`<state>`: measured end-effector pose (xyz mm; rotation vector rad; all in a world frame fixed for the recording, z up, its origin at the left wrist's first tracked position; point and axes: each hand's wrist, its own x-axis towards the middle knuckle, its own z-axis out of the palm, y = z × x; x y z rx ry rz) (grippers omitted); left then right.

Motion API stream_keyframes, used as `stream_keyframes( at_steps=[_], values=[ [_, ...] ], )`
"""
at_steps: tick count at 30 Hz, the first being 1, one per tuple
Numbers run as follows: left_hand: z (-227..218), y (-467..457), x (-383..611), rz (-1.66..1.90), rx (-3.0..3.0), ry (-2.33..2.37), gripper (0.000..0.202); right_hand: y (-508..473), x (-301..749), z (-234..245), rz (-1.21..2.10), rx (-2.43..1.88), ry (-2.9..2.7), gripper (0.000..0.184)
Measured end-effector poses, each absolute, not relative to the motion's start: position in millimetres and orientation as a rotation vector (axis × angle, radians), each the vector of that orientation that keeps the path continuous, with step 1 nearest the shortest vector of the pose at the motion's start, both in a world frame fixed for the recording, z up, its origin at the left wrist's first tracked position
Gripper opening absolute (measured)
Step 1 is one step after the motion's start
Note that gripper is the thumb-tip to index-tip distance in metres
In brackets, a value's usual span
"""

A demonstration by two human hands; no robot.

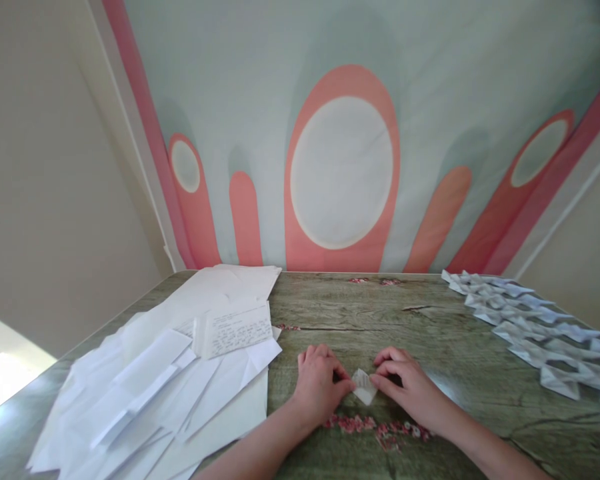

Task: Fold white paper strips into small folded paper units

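Note:
A small folded piece of white paper (364,387) lies on the wooden table (360,313), pinched from both sides. My left hand (320,387) grips its left edge with curled fingers. My right hand (405,390) holds its right edge, fingers pressed together on the paper. Both hands rest low on the tabletop near its front.
A loose heap of white sheets (165,380), one with handwriting (237,330), covers the table's left side. Several folded paper shapes (535,330) lie in a row along the right. A wall with pink and white shapes (340,167) rises behind the table.

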<state>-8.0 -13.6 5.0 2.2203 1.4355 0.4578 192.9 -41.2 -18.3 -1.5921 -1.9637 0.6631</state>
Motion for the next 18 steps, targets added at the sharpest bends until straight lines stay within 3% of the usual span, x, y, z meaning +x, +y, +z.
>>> stream_keyframes(
  at_steps=[18],
  values=[
    [5.8, -18.2, -10.0, 0.525, 2.316, 1.430, 0.012, -39.0, 191.4, -26.3, 0.531, -1.588, -2.016, 0.019]
  ],
)
